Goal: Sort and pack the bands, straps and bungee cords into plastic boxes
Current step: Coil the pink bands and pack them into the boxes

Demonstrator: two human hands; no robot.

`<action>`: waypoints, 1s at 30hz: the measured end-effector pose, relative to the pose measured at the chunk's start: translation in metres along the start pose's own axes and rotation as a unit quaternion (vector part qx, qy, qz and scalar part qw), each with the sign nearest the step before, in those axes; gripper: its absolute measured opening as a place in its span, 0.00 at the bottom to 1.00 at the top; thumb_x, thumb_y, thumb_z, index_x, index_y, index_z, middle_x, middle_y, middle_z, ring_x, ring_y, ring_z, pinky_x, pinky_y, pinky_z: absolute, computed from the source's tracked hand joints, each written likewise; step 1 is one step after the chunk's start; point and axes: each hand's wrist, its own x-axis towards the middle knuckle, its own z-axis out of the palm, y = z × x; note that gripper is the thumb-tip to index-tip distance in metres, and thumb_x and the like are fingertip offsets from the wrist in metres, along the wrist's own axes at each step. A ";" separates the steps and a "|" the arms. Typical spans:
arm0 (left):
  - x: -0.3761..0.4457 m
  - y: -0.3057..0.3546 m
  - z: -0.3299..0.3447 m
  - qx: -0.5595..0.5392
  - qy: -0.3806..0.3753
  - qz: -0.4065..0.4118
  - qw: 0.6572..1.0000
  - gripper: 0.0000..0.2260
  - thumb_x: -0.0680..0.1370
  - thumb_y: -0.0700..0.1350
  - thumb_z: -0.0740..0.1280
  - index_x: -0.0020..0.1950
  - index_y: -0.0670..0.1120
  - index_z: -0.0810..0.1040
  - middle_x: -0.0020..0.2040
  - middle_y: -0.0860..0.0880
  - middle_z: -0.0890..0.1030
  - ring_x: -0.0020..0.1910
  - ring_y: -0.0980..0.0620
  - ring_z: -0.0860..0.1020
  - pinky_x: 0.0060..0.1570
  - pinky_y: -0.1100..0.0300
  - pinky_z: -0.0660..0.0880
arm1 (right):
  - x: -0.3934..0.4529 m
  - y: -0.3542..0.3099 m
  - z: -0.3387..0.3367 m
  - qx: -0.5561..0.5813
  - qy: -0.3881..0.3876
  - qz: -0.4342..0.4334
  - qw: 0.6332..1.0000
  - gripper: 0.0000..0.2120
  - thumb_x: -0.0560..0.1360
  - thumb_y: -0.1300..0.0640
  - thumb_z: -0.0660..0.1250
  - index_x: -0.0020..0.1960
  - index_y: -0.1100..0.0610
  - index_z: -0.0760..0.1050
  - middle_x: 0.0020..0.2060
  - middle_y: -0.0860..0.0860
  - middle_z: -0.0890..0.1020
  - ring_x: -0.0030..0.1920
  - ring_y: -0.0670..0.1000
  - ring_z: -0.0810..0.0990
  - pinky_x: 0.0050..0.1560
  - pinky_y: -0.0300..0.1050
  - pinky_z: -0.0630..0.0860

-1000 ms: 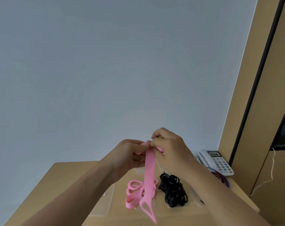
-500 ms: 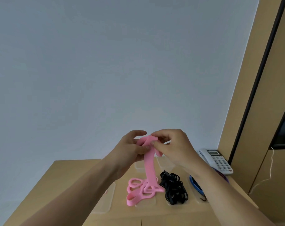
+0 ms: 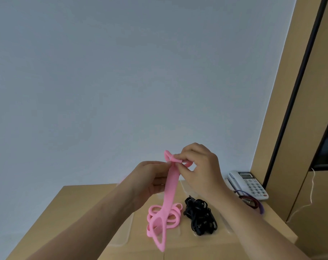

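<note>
Packing has barely begun: the pink bands (image 3: 164, 216) and black cords (image 3: 200, 215) lie heaped on the worktop (image 3: 80, 209), unboxed (clear boxes only faintly visible). Left hand (image 3: 150, 180) and right hand (image 3: 196, 166) both pinch the top of one pink strap (image 3: 170, 192), which now hangs lower than half a second ago.

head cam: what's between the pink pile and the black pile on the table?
Bare tabletop, a narrow strip between the pink pile and the black pile. They lie apart, not touching. Head view shows it.
</note>
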 end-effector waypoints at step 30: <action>0.002 0.007 -0.004 0.042 0.013 0.079 0.996 0.10 0.81 0.38 0.67 0.60 0.45 0.84 0.58 0.41 0.84 0.58 0.41 0.83 0.61 0.47 0.80 | 0.010 0.003 -0.002 0.040 -0.098 0.146 0.984 0.06 0.73 0.61 0.72 0.46 0.52 0.85 0.39 0.43 0.84 0.43 0.46 0.80 0.45 0.41 0.75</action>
